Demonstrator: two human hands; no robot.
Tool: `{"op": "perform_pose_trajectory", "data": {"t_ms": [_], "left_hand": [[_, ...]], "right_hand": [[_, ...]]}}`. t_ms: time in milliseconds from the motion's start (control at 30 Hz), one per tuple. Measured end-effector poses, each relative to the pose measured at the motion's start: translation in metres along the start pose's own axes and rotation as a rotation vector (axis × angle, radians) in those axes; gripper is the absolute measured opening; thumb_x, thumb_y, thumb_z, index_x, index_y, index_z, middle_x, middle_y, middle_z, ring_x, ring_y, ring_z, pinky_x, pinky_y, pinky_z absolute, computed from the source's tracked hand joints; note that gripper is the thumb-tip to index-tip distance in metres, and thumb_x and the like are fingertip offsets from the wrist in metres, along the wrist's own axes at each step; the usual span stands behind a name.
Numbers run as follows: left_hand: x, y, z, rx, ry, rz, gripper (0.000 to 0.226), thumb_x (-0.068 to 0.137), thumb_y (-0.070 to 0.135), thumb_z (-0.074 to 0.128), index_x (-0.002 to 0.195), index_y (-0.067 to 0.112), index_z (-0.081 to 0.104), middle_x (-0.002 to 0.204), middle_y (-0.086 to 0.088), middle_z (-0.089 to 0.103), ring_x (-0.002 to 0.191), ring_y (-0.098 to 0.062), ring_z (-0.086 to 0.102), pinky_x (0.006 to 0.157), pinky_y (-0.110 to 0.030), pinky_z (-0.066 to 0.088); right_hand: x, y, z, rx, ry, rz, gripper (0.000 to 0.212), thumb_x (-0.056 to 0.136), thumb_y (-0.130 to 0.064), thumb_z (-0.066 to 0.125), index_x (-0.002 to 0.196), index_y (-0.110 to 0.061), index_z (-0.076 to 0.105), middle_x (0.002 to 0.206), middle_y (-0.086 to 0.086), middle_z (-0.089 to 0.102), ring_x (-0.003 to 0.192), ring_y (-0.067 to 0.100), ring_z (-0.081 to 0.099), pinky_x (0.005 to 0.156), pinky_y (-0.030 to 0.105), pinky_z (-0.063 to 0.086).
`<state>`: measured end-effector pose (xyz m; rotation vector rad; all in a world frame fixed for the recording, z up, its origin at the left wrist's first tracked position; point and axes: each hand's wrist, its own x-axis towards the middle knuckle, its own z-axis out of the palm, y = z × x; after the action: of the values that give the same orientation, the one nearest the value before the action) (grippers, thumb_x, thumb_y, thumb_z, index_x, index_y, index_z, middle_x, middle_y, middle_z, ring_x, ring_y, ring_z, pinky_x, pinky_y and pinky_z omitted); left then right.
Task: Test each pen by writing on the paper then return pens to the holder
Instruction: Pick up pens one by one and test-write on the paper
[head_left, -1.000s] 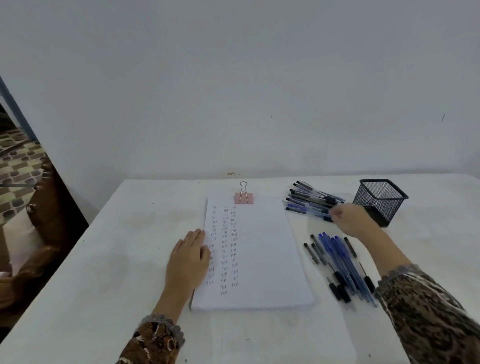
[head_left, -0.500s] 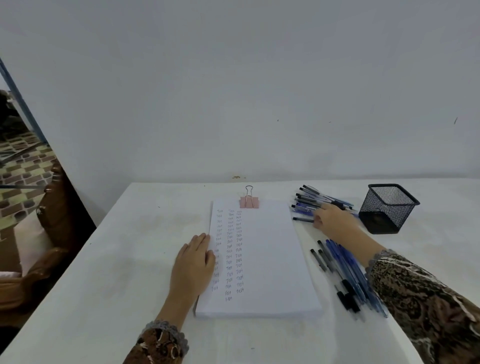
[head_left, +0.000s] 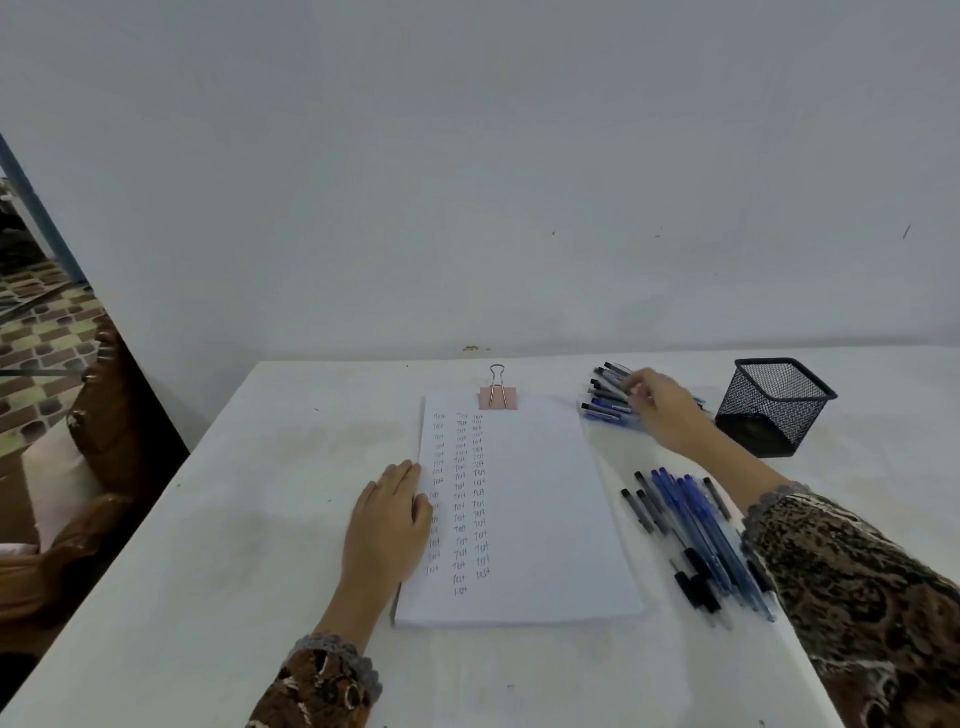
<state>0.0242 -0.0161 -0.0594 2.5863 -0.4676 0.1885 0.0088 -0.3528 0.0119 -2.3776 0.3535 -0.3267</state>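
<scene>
A stack of white paper (head_left: 540, 499) held by a pink binder clip (head_left: 497, 396) lies mid-table, with columns of written "test" words down its left side. My left hand (head_left: 387, 525) rests flat on the paper's left edge. My right hand (head_left: 662, 408) reaches over the far pile of pens (head_left: 605, 400), fingertips on the pens; whether a pen is gripped is hidden. A second group of blue and black pens (head_left: 693, 535) lies right of the paper, under my forearm. The black mesh holder (head_left: 774, 402) stands at the back right and looks empty.
The white table (head_left: 234, 519) meets a plain wall at the back. Its left edge drops off beside brown wooden furniture (head_left: 98, 441) and a patterned floor.
My right hand has shifted from the near side of the far pen pile toward its top. The view has tilted and drifted slightly. My left hand has stayed on the paper.
</scene>
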Motion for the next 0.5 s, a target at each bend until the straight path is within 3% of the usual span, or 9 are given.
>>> {"op": "perform_pose_trajectory", "data": {"t_ms": [67, 100, 200, 300, 500], "left_hand": [[0.000, 0.000, 0.000, 0.010, -0.002, 0.000, 0.050, 0.096, 0.029, 0.027, 0.142, 0.012, 0.035, 0.149, 0.001, 0.034, 0.139, -0.012, 0.026, 0.115, -0.027, 0.010], [0.000, 0.001, 0.000, 0.010, 0.000, -0.002, 0.056, 0.091, 0.033, 0.022, 0.141, 0.011, 0.036, 0.148, 0.000, 0.035, 0.138, -0.012, 0.027, 0.115, -0.027, 0.011], [-0.001, 0.000, -0.001, 0.010, 0.005, 0.001, 0.069, 0.083, 0.041, 0.013, 0.141, 0.011, 0.037, 0.147, 0.000, 0.036, 0.138, -0.012, 0.028, 0.115, -0.027, 0.012], [0.000, 0.000, 0.000, 0.021, -0.017, -0.010, 0.054, 0.093, 0.033, 0.022, 0.143, 0.013, 0.033, 0.150, 0.001, 0.032, 0.140, -0.011, 0.024, 0.115, -0.026, 0.008], [-0.002, 0.002, -0.003, 0.035, -0.017, 0.013, 0.066, 0.086, 0.038, 0.011, 0.142, 0.011, 0.034, 0.150, 0.000, 0.032, 0.140, -0.012, 0.024, 0.115, -0.026, 0.010]], "right_hand": [[-0.010, -0.027, -0.001, 0.581, -0.061, 0.094, 0.018, 0.101, -0.021, 0.037, 0.094, -0.017, 0.053, 0.071, 0.002, 0.053, 0.055, 0.015, 0.042, 0.054, 0.027, 0.034], [-0.017, -0.041, 0.000, 0.886, -0.119, 0.168, 0.029, 0.101, -0.034, 0.034, 0.084, -0.019, 0.052, 0.061, -0.001, 0.050, 0.046, 0.013, 0.038, 0.048, 0.025, 0.032], [-0.048, -0.068, 0.024, 1.488, -0.226, 0.338, 0.060, 0.084, -0.068, 0.030, 0.053, -0.018, 0.042, 0.045, -0.003, 0.031, 0.038, 0.014, 0.026, 0.051, 0.026, 0.021], [-0.084, -0.075, 0.068, 1.810, -0.117, 0.443, 0.064, 0.077, -0.074, 0.038, 0.047, -0.018, 0.029, 0.044, -0.003, 0.021, 0.042, 0.015, 0.017, 0.050, 0.025, 0.019], [-0.109, -0.076, 0.104, 2.077, 0.064, 0.520, 0.055, 0.072, -0.063, 0.045, 0.048, -0.019, 0.023, 0.044, -0.003, 0.017, 0.043, 0.014, 0.015, 0.049, 0.024, 0.016]]}}
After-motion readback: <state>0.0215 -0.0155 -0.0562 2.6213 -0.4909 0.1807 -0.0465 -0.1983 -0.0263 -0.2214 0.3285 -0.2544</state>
